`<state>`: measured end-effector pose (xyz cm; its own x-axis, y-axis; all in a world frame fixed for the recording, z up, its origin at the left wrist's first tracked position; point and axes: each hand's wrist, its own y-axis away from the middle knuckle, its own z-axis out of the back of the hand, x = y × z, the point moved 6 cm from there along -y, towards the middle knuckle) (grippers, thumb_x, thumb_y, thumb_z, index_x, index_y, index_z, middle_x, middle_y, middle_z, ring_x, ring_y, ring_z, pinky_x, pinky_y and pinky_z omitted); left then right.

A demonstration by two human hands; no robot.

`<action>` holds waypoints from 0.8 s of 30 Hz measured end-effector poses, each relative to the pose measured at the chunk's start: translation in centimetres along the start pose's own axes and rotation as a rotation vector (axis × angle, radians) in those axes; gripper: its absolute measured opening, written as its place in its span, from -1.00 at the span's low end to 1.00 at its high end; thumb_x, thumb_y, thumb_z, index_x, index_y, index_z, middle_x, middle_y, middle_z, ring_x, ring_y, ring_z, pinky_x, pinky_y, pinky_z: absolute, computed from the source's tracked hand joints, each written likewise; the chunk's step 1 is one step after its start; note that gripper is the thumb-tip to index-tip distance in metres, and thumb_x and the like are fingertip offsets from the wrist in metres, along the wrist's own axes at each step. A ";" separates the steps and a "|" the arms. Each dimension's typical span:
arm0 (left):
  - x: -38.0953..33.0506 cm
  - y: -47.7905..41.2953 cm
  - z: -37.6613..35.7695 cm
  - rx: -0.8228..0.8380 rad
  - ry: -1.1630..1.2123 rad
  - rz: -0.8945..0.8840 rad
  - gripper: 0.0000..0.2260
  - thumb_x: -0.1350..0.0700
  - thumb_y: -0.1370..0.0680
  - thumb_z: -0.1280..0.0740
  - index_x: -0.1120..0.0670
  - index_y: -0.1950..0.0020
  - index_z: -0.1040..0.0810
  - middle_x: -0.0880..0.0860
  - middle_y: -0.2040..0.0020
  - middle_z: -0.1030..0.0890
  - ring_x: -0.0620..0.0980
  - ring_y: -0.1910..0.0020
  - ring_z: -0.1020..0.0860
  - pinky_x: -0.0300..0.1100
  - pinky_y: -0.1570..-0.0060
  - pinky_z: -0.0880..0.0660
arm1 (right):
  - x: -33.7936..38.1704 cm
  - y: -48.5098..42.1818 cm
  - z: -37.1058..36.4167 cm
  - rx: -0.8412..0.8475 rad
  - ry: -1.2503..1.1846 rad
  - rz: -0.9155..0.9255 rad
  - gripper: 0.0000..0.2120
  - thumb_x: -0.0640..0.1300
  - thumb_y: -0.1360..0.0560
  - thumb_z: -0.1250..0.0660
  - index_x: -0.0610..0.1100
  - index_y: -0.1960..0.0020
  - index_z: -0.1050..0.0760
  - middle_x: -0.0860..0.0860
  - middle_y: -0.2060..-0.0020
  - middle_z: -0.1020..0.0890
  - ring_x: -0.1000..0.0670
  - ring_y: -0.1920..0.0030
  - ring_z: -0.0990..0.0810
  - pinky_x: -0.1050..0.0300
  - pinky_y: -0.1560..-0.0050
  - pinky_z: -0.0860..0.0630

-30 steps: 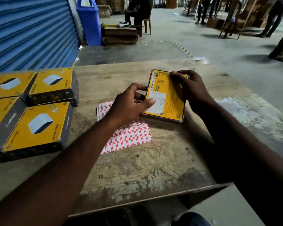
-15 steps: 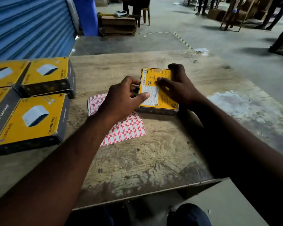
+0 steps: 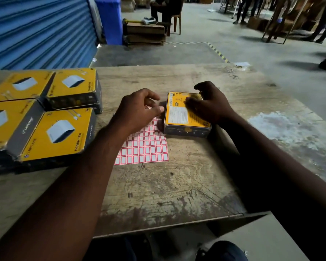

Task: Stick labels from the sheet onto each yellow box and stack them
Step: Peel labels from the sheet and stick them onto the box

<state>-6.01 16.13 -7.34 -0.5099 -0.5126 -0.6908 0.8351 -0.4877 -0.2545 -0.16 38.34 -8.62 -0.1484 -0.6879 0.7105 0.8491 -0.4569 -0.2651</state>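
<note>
A yellow box [image 3: 178,114] lies flat at the table's middle, its printed back face up. My right hand [image 3: 210,103] sits on top of it, fingers arched over its far right edge and thumb pressing on the top face. To the left of the box is my left hand [image 3: 137,110]. Its fingers are loosely curled over the label sheet and its thumb tip is at the box's left edge. The sheet [image 3: 145,147] of red-bordered labels lies flat, partly under that hand. No label shows on the box's uncovered part.
Several more yellow boxes [image 3: 58,132] lie side by side at the table's left. The wooden table [image 3: 177,185] ends just in front of me. Beyond it are a blue shutter [image 3: 36,31], a blue bin [image 3: 109,19], and people standing far off.
The box went from tilted up in both hands to flat on the table. My left thumb came off its top face. My right hand slid from the far corner onto the top.
</note>
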 end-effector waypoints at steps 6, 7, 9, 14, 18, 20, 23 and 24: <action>1.7 -0.6 2.1 -0.038 -0.063 0.047 -0.66 0.02 -0.45 -0.52 -0.01 -0.20 -0.57 -0.06 -0.04 -0.66 -0.10 -0.02 -0.61 -0.18 -0.08 -0.52 | 3.0 0.0 0.3 -0.020 0.073 0.198 -0.54 -0.13 -0.39 -0.53 -0.14 -0.25 -0.50 -0.12 -0.21 -0.55 -0.10 -0.24 -0.51 0.11 -0.11 -0.43; 1.9 -0.7 2.3 -0.029 -0.094 0.058 -0.62 0.02 -0.45 -0.52 -0.01 -0.23 -0.56 -0.03 -0.11 -0.65 -0.07 -0.08 -0.60 -0.14 -0.12 -0.51 | 3.9 0.3 0.1 -0.013 0.068 0.252 -0.56 -0.16 -0.38 -0.53 -0.16 -0.22 -0.51 -0.11 -0.19 -0.57 -0.10 -0.22 -0.53 0.12 -0.11 -0.42; 2.6 -0.8 2.4 0.014 -0.186 0.111 -0.54 0.00 -0.43 -0.54 0.00 -0.29 -0.52 0.04 -0.26 -0.59 0.01 -0.21 -0.55 -0.09 -0.18 -0.48 | 5.8 1.0 -0.7 0.007 0.018 0.338 -0.62 -0.18 -0.38 -0.52 -0.17 -0.17 -0.54 -0.05 -0.11 -0.63 -0.05 -0.13 -0.59 0.13 -0.11 -0.47; 4.1 -0.4 2.1 0.138 -0.329 0.267 -0.34 -0.07 -0.37 -0.58 0.04 -0.40 -0.43 0.13 -0.38 -0.48 0.12 -0.29 -0.49 -0.09 -0.13 -0.43 | 9.6 2.3 -4.1 0.215 0.017 0.453 -0.75 -0.22 -0.44 -0.47 -0.17 -0.09 -0.55 0.02 0.06 -0.70 0.07 0.10 -0.68 0.30 0.12 -0.56; 4.4 -0.3 2.9 0.135 -0.288 0.291 -0.31 0.00 -0.32 -0.61 0.03 -0.39 -0.43 0.12 -0.33 -0.52 0.12 -0.23 -0.53 -0.01 -0.16 -0.52 | 10.2 2.4 -7.4 0.395 0.299 0.452 -0.73 -0.12 -0.47 -0.40 -0.10 -0.16 -0.54 -0.03 -0.03 -0.67 -0.04 0.03 -0.65 0.05 0.03 -0.59; 4.5 -0.4 3.2 0.132 -0.197 0.290 -0.35 0.07 -0.32 -0.62 0.03 -0.35 -0.46 0.08 -0.26 -0.56 0.07 -0.14 -0.58 -0.02 -0.09 -0.56 | 10.3 2.3 -8.1 0.402 0.332 0.443 -0.66 -0.05 -0.46 -0.41 -0.08 -0.21 -0.52 -0.04 -0.08 -0.65 -0.08 -0.01 -0.62 0.03 0.02 -0.57; 4.2 -0.6 4.0 0.105 -0.039 0.249 -0.46 0.20 -0.36 -0.58 0.02 -0.29 -0.50 0.04 -0.16 -0.60 -0.02 0.00 -0.62 -0.14 0.11 -0.58 | 10.3 2.0 -8.1 0.381 0.312 0.434 -0.52 0.01 -0.46 -0.46 -0.09 -0.32 -0.45 -0.04 -0.17 -0.62 -0.07 -0.10 -0.59 0.11 0.00 -0.51; 4.0 -0.7 4.3 0.101 0.013 0.232 -0.48 0.23 -0.38 -0.57 0.02 -0.28 -0.52 0.04 -0.13 -0.62 -0.04 0.03 -0.63 -0.16 0.13 -0.58 | 10.4 1.9 -7.9 0.359 0.262 0.432 -0.54 0.00 -0.46 -0.46 -0.10 -0.30 -0.47 -0.03 -0.13 -0.64 -0.05 -0.06 -0.60 0.14 0.04 -0.49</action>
<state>-9.56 11.39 -7.01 -0.3039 -0.6104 -0.7315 0.9042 -0.4267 -0.0195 -4.07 25.82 -6.92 0.1662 -0.9049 0.3919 0.9711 0.0811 -0.2245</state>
